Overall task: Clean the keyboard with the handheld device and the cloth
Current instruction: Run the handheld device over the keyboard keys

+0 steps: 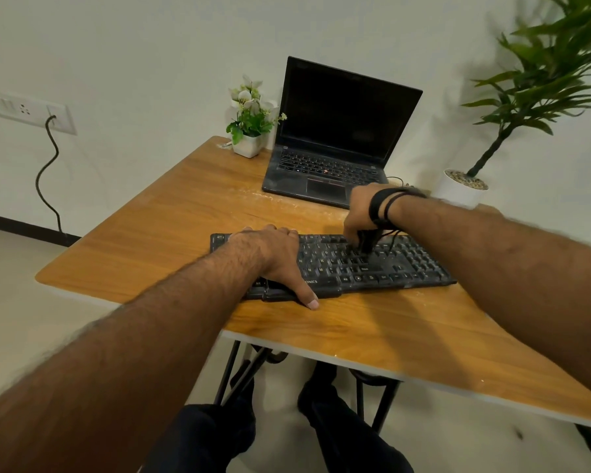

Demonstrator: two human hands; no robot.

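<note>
Keyboard [382, 264], black and dusty, lies across the near middle of the wooden counter [157, 213]. Left hand [270, 254] rests flat over its left end, fingers straight and together along the far edge, thumb reaching past the near edge onto the wood. Right hand [362, 213] hovers over the centre keys, its fingers clamped on a small dark handheld device [367, 245] whose tip meets the keys. Behind stands an open laptop [338, 138], beside a small potted flower [249, 124].
</note>
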